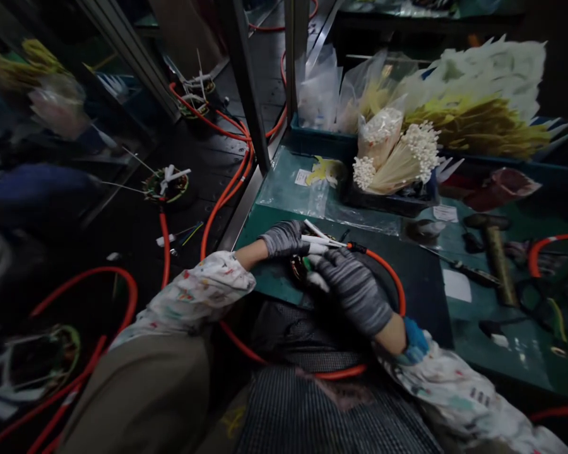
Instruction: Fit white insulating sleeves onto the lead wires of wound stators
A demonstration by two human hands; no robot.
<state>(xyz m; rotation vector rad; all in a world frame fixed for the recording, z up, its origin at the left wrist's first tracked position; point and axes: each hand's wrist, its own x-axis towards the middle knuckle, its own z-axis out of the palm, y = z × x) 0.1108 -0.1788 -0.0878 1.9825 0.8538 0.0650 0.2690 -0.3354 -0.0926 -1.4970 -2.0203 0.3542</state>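
Observation:
My left hand, in a grey striped glove, is closed on the ends of several white sleeved wires at the bench's near edge. The wires rise from a ring-shaped wound coil, apparently a motor stator, mostly hidden under my hands. My right hand, gloved alike, curls over the stator's right side; its fingertips are at the white sleeves, and what exactly they pinch is hidden. An orange cable with a black-wrapped end meets the wires just above my right fingers, then loops down toward my lap.
Behind stand a bin of white-tipped sticks and yellow sheet pieces. At right lie a hammer and a screwdriver. More cabled stators sit left, beyond a metal post. A blurred blue sleeve shows far left.

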